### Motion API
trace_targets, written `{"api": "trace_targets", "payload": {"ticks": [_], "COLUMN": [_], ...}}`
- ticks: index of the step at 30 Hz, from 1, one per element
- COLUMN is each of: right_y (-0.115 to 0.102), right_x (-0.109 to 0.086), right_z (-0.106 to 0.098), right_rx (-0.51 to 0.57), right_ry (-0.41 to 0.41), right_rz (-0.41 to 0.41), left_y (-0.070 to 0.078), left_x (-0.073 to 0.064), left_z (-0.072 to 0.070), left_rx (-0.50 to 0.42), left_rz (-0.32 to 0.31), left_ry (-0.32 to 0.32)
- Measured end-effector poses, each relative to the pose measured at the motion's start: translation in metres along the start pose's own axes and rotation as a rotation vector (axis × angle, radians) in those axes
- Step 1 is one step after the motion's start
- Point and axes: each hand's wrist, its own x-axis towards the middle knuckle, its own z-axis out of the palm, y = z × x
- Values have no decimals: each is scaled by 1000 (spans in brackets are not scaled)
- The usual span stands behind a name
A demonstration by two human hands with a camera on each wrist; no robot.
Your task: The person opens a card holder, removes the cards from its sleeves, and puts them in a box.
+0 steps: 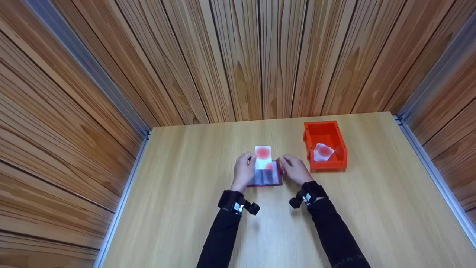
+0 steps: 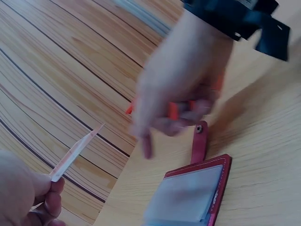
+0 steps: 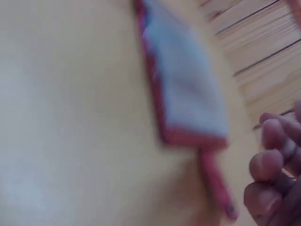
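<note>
Between the hands, a red card holder with clear plastic sleeves lies spread open on the table. Its strap with a snap sticks out to the right in the left wrist view. The left hand pinches a white card with red round marks between thumb and fingers, over the holder's far side; the left wrist view shows this card edge-on. Beside the holder's right edge is the right hand, fingers loosely bent and nothing seen in them. It is blurred in the left wrist view.
An orange-red bin stands at the back right of the table. Inside it lie white cards with a red round mark. Wood-plank walls rise behind and at both sides.
</note>
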Motion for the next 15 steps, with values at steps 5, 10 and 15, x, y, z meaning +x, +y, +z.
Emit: {"api": "trace_targets", "payload": {"ticks": [5,10,15], "right_y": [-26,-33,-31], "right_x": [-1,-2,-2], "right_z": [9,17,19], "right_rx": [241,261,237], "right_ry": [-24,-9,10], "right_rz": [4,-23,-14], "left_y": [0,-2,-2], "left_x": [-2,-3,-4], "left_z": [4,9,9], "left_rx": [7,21,49], "left_rz": [-10,10,39], "left_ry": [-1,-5,-6]}}
